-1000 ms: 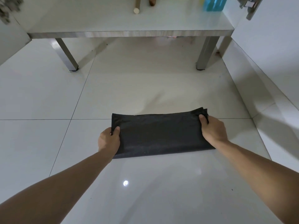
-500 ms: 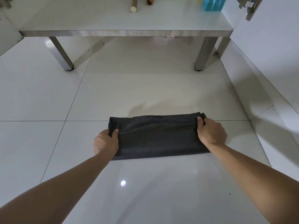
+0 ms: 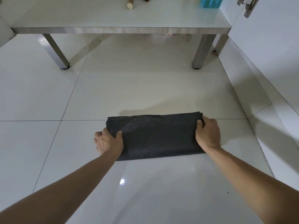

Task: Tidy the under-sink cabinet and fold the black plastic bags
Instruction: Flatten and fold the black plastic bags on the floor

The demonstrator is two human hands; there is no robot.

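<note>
Head view shows us a black bag (image 3: 157,136) lying flat on the white floor (image 3: 145,88), folded into a long strip. Our left hand (image 3: 110,143) pinches its left end, thumb on top. Our right hand (image 3: 208,135) grips the right end, fingers curled over the edge. Past the bag stands a low shelf (image 3: 119,29) on metal legs. On it we see a wooden stick (image 3: 130,4) and something blue (image 3: 210,2), maybe a bottle.

One head cam, looking fwd and down at tiled floor (image 3: 145,88), cabinet base (image 3: 119,30) at top.
</note>
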